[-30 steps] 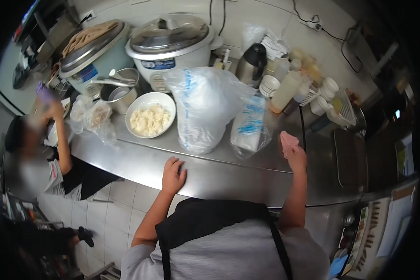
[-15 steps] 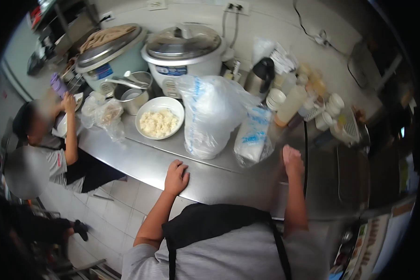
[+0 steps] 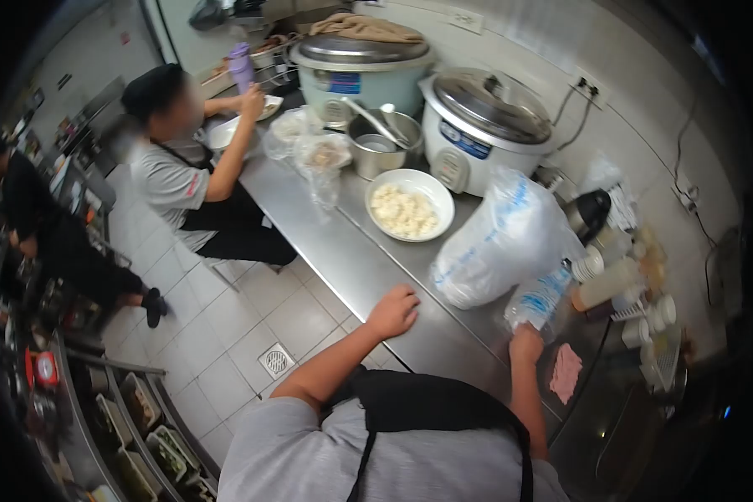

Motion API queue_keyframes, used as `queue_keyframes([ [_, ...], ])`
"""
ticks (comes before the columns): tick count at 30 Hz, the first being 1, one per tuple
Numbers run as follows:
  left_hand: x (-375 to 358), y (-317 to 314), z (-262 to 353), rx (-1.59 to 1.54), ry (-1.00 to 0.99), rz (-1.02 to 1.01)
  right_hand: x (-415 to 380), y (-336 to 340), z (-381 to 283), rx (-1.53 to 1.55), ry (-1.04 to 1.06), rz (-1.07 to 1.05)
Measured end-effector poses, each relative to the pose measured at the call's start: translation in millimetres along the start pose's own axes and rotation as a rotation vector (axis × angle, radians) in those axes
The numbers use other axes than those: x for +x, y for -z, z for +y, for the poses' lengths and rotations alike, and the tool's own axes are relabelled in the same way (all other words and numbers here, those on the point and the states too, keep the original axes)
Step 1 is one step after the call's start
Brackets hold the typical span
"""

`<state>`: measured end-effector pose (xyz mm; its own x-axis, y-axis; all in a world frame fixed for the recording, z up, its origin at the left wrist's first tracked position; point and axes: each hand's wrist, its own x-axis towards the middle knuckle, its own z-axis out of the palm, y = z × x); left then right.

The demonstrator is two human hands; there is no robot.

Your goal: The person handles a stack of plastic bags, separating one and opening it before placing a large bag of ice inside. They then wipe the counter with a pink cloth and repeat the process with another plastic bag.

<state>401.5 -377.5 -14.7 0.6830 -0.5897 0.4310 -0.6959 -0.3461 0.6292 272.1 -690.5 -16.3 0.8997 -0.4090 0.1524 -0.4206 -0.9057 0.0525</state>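
Observation:
My left hand [image 3: 393, 312] rests on the steel counter [image 3: 326, 255] near its front edge, fingers loosely curled and partly hidden. My right hand [image 3: 525, 344] is at the near end of a small clear plastic pack with blue print [image 3: 540, 299]; its fingers are too small to make out. A pink cloth [image 3: 566, 372] lies just right of that hand. The large plastic bag with blue print [image 3: 502, 243] stands behind the small pack. Left of the bag is a white bowl [image 3: 376, 219] of rice [image 3: 403, 211].
Two rice cookers [image 3: 364, 63] [image 3: 477, 117] and a metal pot [image 3: 368, 163] stand at the back. A seated person [image 3: 176, 159] is at the counter's left; another person [image 3: 54, 226] stands farther left. Bottles and cups [image 3: 607, 284] are at the right.
The view has turned left. My right hand has moved to the small plastic pack. The pink cloth now lies on the counter, apart from my hand.

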Motion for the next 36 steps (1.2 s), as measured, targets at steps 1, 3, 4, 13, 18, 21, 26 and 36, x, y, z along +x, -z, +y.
queue_keyframes([
  [1,-1.1,-0.4,-1.5,0.002,0.011,-0.007,1.8,0.5,1.1,0.036,-0.040,0.006],
  [3,-1.5,0.1,-1.5,-0.004,0.020,-0.028,2.6,5.5,2.3,0.105,-0.135,0.019],
  [4,-1.1,1.2,-1.2,-0.011,0.017,-0.041,2.6,6.0,5.2,0.141,-0.144,0.030],
  [13,5.7,-32.1,27.8,-0.082,-0.101,0.018,-20.3,41.8,-0.3,0.412,-0.051,0.195],
  [18,32.6,-80.4,107.4,-0.122,-0.441,-0.368,-26.8,58.9,-12.6,0.356,0.021,0.275],
  [21,40.1,-115.1,117.0,-0.047,-0.423,-0.431,-34.1,77.6,-24.8,0.345,0.034,0.275],
  [26,60.7,-142.1,122.0,-0.029,-0.228,-0.506,-61.4,82.6,-38.5,0.420,0.131,0.264],
  [36,40.6,-139.5,108.2,-0.521,0.020,-0.480,-75.9,103.4,-58.9,0.892,0.235,0.369],
])
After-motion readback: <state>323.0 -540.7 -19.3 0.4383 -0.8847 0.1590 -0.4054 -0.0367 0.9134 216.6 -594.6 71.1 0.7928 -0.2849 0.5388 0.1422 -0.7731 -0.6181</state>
